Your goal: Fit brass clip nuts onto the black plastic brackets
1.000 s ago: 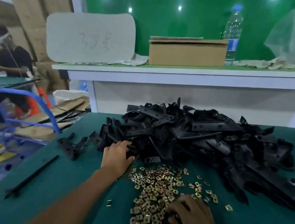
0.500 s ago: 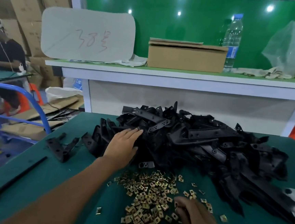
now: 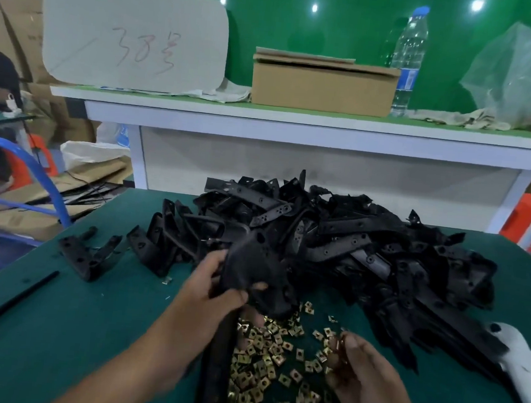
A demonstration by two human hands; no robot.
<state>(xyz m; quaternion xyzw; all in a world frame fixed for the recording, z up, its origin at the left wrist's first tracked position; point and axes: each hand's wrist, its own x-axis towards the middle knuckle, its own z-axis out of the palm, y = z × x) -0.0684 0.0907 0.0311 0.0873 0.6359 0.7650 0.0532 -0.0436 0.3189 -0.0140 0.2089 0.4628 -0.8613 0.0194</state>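
Now the left hand [image 3: 215,288] grips a long black bracket [image 3: 252,267] lifted just in front of the heap of brackets [image 3: 365,252], its lower end hanging over the scattered brass clip nuts [image 3: 263,362] on the bench [image 3: 64,318]. The right hand [image 3: 361,370], just beside those nuts, has its fingers curled and seems to pinch one at the fingertips, though it is too blurred to be sure. The small nut could slip from that pinch, or go on crooked if the dangling bracket swings.
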